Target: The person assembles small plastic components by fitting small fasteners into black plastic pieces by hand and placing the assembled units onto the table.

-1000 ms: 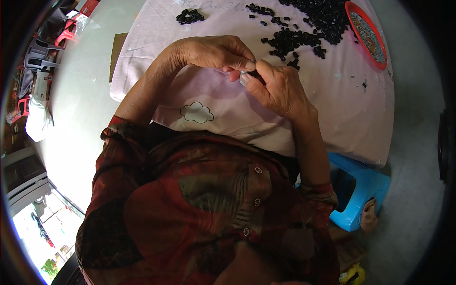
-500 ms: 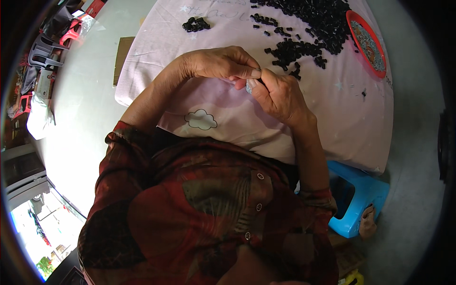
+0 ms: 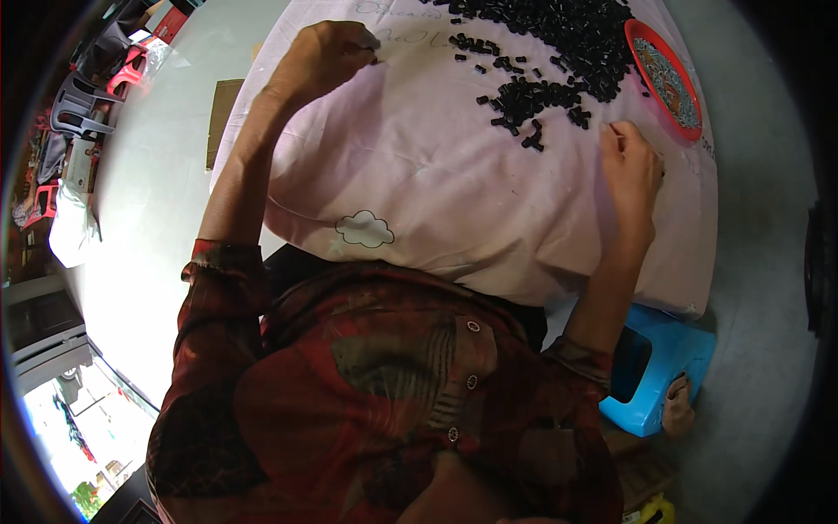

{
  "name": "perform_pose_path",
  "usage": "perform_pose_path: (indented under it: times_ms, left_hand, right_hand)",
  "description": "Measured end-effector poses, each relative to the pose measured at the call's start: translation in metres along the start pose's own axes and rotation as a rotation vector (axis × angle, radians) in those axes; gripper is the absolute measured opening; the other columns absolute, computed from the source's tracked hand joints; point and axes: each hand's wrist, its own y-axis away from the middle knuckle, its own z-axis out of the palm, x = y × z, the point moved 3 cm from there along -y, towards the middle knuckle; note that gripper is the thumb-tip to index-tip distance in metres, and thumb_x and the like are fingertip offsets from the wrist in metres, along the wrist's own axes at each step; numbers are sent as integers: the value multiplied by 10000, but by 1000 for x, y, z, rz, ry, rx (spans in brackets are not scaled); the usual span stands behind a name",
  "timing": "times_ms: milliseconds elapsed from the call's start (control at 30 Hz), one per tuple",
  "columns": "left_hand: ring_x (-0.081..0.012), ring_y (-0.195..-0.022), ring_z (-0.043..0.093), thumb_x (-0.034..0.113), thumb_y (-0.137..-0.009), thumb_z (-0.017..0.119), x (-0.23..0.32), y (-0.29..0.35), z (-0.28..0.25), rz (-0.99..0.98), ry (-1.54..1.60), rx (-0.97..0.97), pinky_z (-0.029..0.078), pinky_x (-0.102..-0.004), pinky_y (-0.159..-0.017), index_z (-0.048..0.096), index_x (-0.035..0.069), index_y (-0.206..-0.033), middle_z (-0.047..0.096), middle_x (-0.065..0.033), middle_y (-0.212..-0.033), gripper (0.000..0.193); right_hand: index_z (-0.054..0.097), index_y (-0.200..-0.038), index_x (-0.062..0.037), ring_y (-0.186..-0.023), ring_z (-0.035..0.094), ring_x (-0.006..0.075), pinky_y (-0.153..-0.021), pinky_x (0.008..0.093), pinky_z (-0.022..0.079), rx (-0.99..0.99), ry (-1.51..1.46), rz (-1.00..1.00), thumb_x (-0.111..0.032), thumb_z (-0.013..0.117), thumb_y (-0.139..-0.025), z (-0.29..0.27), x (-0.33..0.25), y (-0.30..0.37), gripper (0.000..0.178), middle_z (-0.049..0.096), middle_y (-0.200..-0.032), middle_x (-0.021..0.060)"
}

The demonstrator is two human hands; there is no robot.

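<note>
At the far left of the cloth, my left hand (image 3: 327, 59) is curled with its fingertips drawn together; a dark speck shows by them, but what they hold, if anything, I cannot make out. It covers the spot where a small heap of black pieces lay. Toward the right, my right hand (image 3: 632, 166) rests low over the cloth with bent fingers, close to the red plate (image 3: 697, 134). Whatever its fingers hold is hidden. Small black cylindrical pieces (image 3: 532, 100) lie scattered between the hands, beyond them a large pile (image 3: 567, 35).
The pink cloth (image 3: 419, 175) covers the table and hangs at its near edge. Many small silvery metal bits (image 3: 668, 83) fill the red plate. A blue plastic stool (image 3: 672, 358) stands at the lower right. Grey chairs (image 3: 83, 105) and a white bag (image 3: 74, 227) are at the left.
My hands were together over the near middle of the cloth, pinching a small piece. They have parted: the left went to the far left, the right toward the red plate.
</note>
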Motion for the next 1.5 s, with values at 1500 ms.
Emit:
perform_pose_path:
  times_ms: [1500]
  left_hand:
    - [-82,-820,664,85,-960,649,77,-26,119,-298,1650,-632,526,-164,-628,621,10,-1100,703,-80,-1032,161]
  right_hand:
    - [710,-1109,-40,-856,642,209,-828,326,500,412,-131,415,-160,562,-933,-1,62,19,260,706,-963,91]
